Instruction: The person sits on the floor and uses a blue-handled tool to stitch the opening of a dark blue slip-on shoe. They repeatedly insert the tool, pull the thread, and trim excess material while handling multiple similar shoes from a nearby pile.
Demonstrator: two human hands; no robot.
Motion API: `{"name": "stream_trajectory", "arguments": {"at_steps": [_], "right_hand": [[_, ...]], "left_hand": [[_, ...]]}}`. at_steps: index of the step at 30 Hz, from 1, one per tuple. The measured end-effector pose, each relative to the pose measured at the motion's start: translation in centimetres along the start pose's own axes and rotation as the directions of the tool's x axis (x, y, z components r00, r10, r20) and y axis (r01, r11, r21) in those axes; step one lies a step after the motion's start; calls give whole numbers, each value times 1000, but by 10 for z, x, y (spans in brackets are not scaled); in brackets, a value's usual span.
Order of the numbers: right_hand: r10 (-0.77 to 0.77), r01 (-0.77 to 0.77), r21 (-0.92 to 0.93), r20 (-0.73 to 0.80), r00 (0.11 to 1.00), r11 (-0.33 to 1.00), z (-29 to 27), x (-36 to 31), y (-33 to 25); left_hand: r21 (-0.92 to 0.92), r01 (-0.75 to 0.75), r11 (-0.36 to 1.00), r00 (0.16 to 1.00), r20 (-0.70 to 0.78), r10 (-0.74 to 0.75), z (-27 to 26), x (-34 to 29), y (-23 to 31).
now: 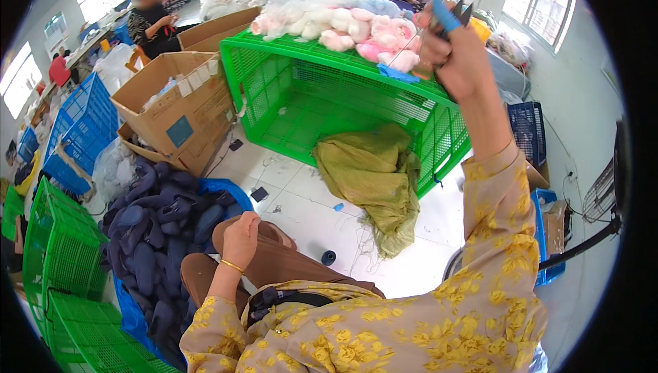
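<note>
My right hand [460,61] is raised at the far right, over the end of an overturned green crate [322,64]. Its fingers are closed around dark scissors [464,15], whose pointed blades stick up past the hand. A blue band shows on one finger, and a thin line runs beside the hand toward the plush pieces. Pink and white plush pieces [349,27] are heaped on the crate, partly under clear plastic. My left hand [240,241] is a closed fist above my knee; whatever may be inside it is hidden.
A blue-lined pile of dark navy cloth pieces [164,229] lies at my left, beside green crates [65,256] and cardboard boxes [175,105]. An olive sack [373,174] hangs from the crate to the floor. A dark thread spool [329,258] stands near my feet. A fan [600,191] is at right.
</note>
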State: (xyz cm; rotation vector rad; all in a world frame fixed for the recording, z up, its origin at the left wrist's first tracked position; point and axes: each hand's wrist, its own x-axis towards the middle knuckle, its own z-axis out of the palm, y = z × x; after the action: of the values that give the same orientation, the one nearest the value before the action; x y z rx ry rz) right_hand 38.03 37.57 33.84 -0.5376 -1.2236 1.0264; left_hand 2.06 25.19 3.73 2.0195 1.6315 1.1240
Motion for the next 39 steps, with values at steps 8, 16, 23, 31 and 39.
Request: {"name": "stream_trajectory", "arguments": {"at_steps": [8, 16, 23, 31, 39], "right_hand": [[-21, 20, 4, 122, 992, 1000, -78, 51, -88], [-489, 383, -365, -266, 831, 849, -120, 82, -131], [-496, 319, -561, -195, 846, 764, -105, 70, -97], [280, 3, -458, 547, 789, 889, 59, -52, 64], [314, -243, -199, 654, 688, 949, 128, -85, 109]], "left_hand": [[-27, 0, 1000, 992, 126, 3, 58, 7, -24], [276, -58, 959, 972, 235, -9, 69, -7, -52], [234, 92, 968, 969, 203, -141, 59, 0, -58], [-380, -103, 919, 988, -142, 53, -46, 70, 98], [-804, 20, 595, 1000, 6, -26, -78, 62, 123]]}}
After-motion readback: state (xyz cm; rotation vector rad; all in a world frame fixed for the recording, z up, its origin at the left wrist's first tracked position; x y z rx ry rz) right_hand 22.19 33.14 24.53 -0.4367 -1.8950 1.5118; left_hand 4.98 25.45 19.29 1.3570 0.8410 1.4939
